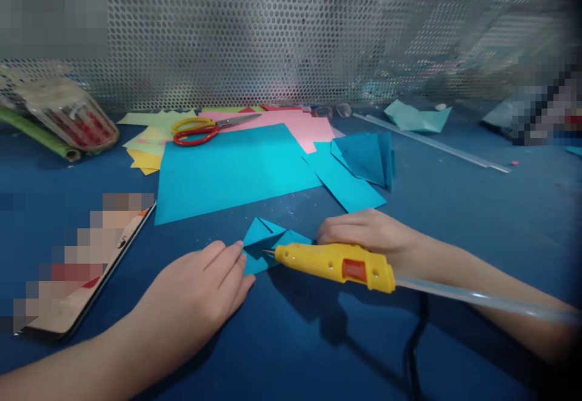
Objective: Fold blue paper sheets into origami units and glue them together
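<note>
Between my hands is a small folded piece of blue paper (259, 249), raised a little above the table. My left hand (200, 286) pinches its left edge between thumb and fingers. A yellow hot glue gun (313, 260) lies across in front, its metal tip over the paper's fold and a clear glue stick (477, 299) running out of its back. Behind the gun, my right hand (368, 231) is closed around its handle, with the fingers partly hidden by the gun's body. Whether the tip touches the paper I cannot tell.
Beyond my hands lie a large blue sheet (227, 174), a blue strip (350, 186), folded blue paper (368, 155) and scissors (200, 131). A phone (91, 274) rests at left near a tilted jar (73, 113). Another glue stick (431, 143) lies back right; a black cord (413, 346) hangs in front.
</note>
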`<action>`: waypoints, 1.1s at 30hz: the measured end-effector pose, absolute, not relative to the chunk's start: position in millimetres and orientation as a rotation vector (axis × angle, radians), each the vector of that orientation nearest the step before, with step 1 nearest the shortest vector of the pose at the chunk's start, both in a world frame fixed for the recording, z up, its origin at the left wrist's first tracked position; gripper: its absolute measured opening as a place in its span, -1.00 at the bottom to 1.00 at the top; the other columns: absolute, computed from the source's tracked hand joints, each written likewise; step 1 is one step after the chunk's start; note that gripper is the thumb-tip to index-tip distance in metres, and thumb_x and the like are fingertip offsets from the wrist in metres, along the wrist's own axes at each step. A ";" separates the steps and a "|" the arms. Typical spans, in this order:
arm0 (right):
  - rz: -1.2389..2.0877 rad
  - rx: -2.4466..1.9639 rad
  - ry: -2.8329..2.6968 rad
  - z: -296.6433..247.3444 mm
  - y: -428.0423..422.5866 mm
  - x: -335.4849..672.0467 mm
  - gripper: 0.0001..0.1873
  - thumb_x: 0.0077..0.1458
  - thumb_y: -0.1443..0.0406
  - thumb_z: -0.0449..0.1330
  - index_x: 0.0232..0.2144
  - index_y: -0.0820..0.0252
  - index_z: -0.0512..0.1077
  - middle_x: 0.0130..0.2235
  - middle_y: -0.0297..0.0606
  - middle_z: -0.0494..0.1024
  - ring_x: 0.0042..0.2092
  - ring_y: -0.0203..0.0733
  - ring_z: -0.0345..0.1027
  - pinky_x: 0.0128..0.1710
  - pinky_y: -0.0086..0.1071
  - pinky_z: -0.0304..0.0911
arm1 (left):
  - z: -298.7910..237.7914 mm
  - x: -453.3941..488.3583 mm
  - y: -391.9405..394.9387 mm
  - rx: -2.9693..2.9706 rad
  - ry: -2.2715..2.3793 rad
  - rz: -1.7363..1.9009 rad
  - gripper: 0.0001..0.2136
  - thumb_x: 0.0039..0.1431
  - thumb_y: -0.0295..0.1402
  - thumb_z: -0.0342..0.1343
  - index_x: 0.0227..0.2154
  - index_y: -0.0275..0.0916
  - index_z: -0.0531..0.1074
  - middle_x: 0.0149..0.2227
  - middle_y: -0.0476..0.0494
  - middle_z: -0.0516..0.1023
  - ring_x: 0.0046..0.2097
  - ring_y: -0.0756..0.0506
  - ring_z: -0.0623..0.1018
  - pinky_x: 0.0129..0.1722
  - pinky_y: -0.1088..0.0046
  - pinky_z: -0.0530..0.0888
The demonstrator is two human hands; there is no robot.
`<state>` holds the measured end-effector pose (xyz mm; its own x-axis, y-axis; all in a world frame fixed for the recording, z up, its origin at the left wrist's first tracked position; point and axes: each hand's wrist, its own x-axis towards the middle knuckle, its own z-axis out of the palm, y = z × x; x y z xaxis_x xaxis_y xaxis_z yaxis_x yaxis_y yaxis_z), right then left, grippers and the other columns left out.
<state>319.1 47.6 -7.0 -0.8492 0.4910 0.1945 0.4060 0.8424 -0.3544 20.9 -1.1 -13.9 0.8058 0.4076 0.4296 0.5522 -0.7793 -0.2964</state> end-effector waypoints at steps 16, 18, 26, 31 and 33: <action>0.694 -0.672 -2.748 -1.6 45.6 313.6 -0.87 0.33 0.22 0.10 -0.25 0.17 0.33 -0.34 -0.29 0.46 -0.40 -0.29 0.28 -0.45 -0.44 0.10 | -14.5 22.1 -1.1 -2.562 -0.732 -0.519 -0.62 0.45 -0.49 -0.12 -0.35 -0.41 0.60 -0.31 -0.28 0.70 -0.33 -0.19 0.65 -0.42 0.31 0.60; 0.659 -0.681 -2.752 -3.1 45.9 313.7 -0.90 0.32 0.27 0.08 -0.27 0.16 0.33 -0.36 -0.30 0.44 -0.42 -0.30 0.26 -0.46 -0.45 0.08 | -15.1 21.8 -1.3 -2.559 -0.727 -0.527 -0.63 0.44 -0.49 -0.11 -0.34 -0.42 0.60 -0.31 -0.29 0.70 -0.33 -0.19 0.65 -0.43 0.31 0.60; 0.599 -0.734 -2.756 -5.1 46.3 312.3 -0.90 0.27 0.37 0.04 -0.32 0.16 0.32 -0.40 -0.30 0.42 -0.44 -0.30 0.26 -0.47 -0.46 0.09 | -16.6 23.0 -3.0 -2.549 -0.713 -0.533 -0.64 0.44 -0.51 -0.10 -0.34 -0.44 0.59 -0.33 -0.30 0.70 -0.35 -0.19 0.64 -0.47 0.32 0.58; 0.572 -0.821 -2.719 -13.8 45.3 314.1 -0.91 0.18 0.40 0.08 -0.37 0.13 0.28 -0.43 -0.32 0.38 -0.47 -0.28 0.22 -0.49 -0.43 0.05 | -14.8 22.4 -2.8 -2.542 -0.717 -0.528 -0.64 0.44 -0.50 -0.11 -0.34 -0.42 0.60 -0.31 -0.29 0.70 -0.34 -0.19 0.64 -0.42 0.30 0.59; 0.560 -0.829 -2.708 -17.7 45.0 315.2 -0.90 0.14 0.40 0.10 -0.39 0.12 0.26 -0.46 -0.34 0.34 -0.49 -0.29 0.20 -0.49 -0.43 0.03 | -14.7 22.7 -2.3 -2.539 -0.720 -0.521 -0.62 0.45 -0.50 -0.12 -0.34 -0.41 0.60 -0.30 -0.29 0.70 -0.33 -0.18 0.64 -0.40 0.31 0.59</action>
